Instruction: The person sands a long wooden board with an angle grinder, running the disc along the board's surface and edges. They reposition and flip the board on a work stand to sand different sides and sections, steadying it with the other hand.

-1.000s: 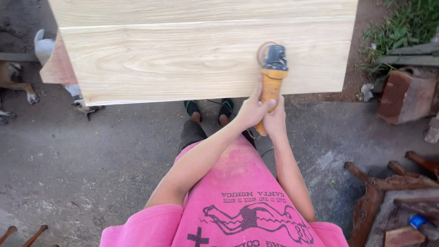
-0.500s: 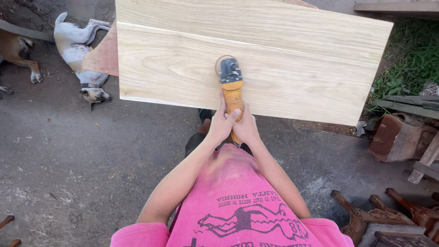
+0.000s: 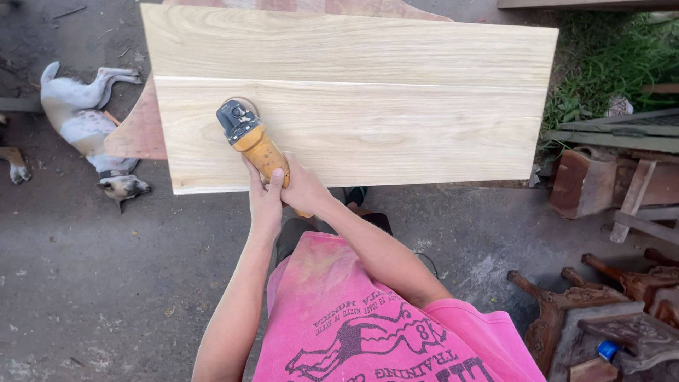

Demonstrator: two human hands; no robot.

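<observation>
While both hands grip its yellow handle, the sander (image 3: 244, 131) rests on the pale wooden panel (image 3: 368, 106). Left hand (image 3: 265, 198) and right hand (image 3: 305, 189) have their fingers wrapped tight. Nearby, a dog (image 3: 88, 127) lies on the ground.

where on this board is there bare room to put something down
Bare wood runs right of the sander to the board's right end, and along the upper plank. The near-left corner is crowded by the sander and both hands: left, right.

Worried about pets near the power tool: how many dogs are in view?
2. One white dog lies on the ground left of the wooden panel. Only a paw of a second dog shows at the left edge. Others may be hidden beneath the panel.
</observation>
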